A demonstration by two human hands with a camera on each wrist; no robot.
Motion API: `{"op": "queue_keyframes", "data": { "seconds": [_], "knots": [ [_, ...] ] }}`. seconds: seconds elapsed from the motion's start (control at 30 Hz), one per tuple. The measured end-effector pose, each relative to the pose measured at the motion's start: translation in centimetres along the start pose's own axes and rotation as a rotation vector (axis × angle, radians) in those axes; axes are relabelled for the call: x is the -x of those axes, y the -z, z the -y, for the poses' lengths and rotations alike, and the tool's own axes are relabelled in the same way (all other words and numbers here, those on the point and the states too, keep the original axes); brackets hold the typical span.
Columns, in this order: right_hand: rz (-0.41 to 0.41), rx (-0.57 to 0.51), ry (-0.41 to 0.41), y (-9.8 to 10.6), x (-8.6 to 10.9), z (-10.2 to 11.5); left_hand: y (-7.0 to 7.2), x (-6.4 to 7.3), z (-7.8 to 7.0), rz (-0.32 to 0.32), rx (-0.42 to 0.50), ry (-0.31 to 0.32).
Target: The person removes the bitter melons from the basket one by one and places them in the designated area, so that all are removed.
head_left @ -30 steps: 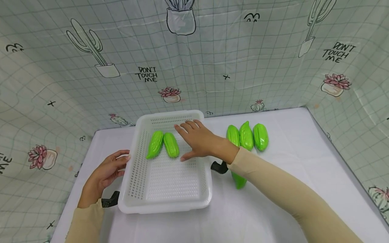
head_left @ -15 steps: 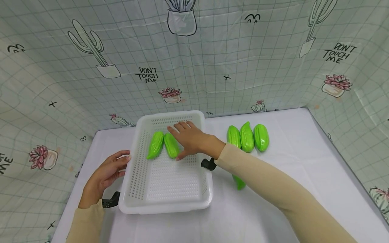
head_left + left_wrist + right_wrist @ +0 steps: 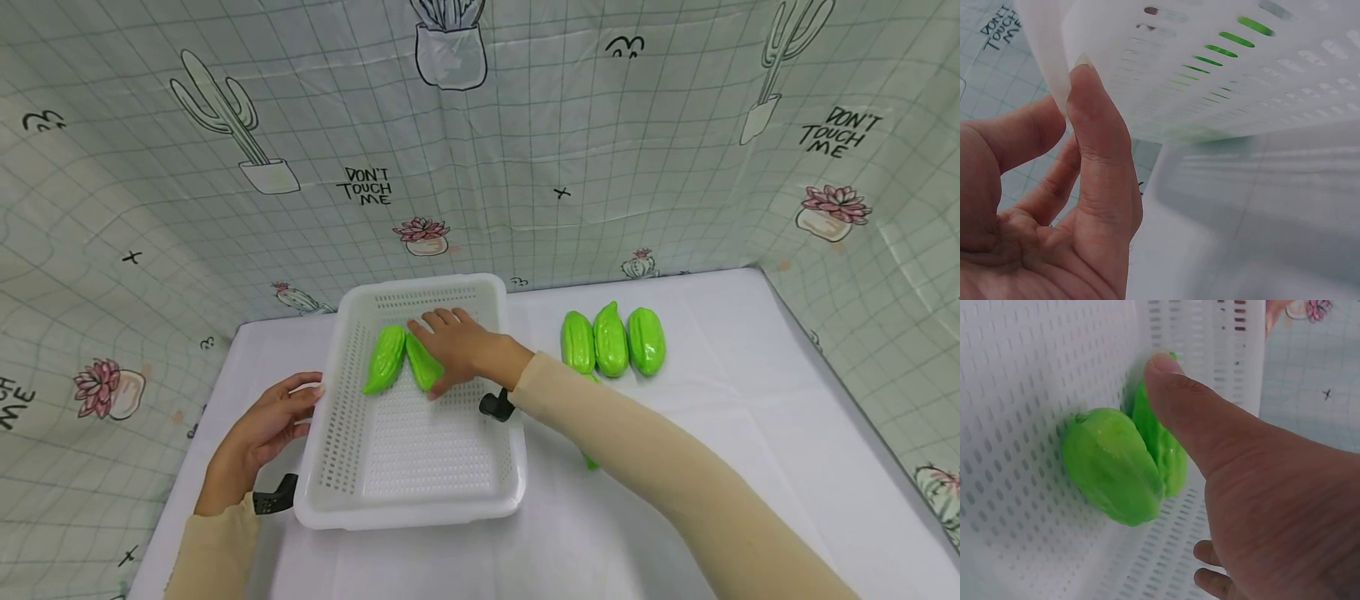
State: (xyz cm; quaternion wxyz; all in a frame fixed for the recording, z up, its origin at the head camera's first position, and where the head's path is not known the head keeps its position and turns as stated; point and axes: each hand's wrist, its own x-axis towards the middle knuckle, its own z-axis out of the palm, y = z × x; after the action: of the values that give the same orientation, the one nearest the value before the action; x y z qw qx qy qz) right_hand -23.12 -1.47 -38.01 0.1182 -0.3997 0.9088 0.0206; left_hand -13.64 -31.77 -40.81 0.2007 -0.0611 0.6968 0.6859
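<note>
A white perforated plastic basket (image 3: pixel 408 517) stands on the table with two bright green, ridged gourds inside. The left gourd (image 3: pixel 386 360) lies beside the right gourd (image 3: pixel 1113 465), close together near the basket's far half. My right hand (image 3: pixel 453 350), fingers spread, is over the right gourd and covers part of it in the head view. The right wrist view shows its thumb (image 3: pixel 1191 406) across the left gourd's outline. At the basket's left side my left hand (image 3: pixel 270 421) pinches the rim between thumb and fingers (image 3: pixel 1104 144).
Right of the basket, three more gourds (image 3: pixel 611 342) lie in a row on the white tablecloth (image 3: pixel 742 367). Another gourd (image 3: pixel 591 461) is mostly hidden under the right sleeve (image 3: pixel 622 442). A printed grid curtain (image 3: pixel 510 125) hangs behind the table and at both sides.
My right hand has moved left and comes over the right gourd in the basket, hiding more of it. The left hand stays at the rim, and the gourds keep their places.
</note>
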Motion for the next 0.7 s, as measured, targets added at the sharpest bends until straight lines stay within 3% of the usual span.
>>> {"op": "queue_keyframes", "data": {
  "seconds": [0.47,0.7],
  "knots": [
    [0.115,0.008,-0.068,-1.3,-1.9,0.1,-0.1,0.0,0.0,0.011,-0.017,-0.006],
    [0.122,0.008,-0.047,-1.7,-2.4,0.0,0.1,0.1,0.0,0.012,-0.016,-0.011]
  ]
}}
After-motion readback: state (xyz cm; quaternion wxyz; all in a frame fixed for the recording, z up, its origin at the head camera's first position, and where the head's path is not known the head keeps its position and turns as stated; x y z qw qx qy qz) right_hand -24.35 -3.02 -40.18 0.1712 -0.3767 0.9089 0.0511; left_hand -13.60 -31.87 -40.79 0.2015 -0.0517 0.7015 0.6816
